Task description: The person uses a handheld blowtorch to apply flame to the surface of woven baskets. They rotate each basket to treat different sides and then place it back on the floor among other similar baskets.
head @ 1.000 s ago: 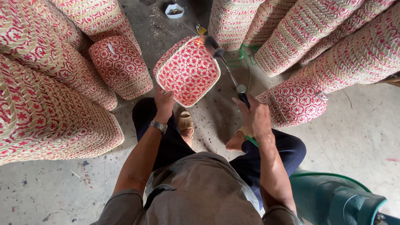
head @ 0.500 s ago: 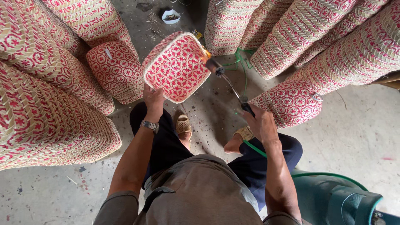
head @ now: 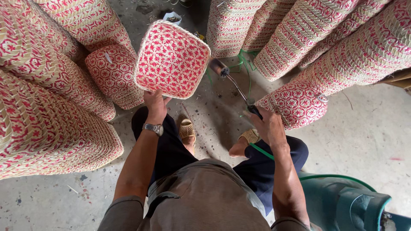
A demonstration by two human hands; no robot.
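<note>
Overhead, seated person worked a woven basket with a torch.

Left hand (head: 155, 104) fingers clamped the red-and-straw basket (head: 172, 59) at its six-o'clock rim, base tilted toward camera. Right hand (head: 267, 125) fingers closed round the torch (head: 235, 85) handle, nozzle at ten o'clock, just beside the basket. Stacked baskets (head: 47, 98) ringed them.

- I am sitting on the floor (head: 368, 128), holding a woven basket (head: 172, 59) up in front of me with my left hand (head: 155, 104) under its near edge.
- My right hand (head: 267, 125) is gripping a torch (head: 233, 81) to the right of the basket, its nozzle lying just beside the basket's right edge.
- Stacks of baskets (head: 47, 98) are lying at my left, more stacks (head: 342, 38) ahead and at my right.
- A gas cylinder (head: 342, 203) is standing close at my right side.
- A small container (head: 173, 17) is sitting on the floor behind the raised basket.
</note>
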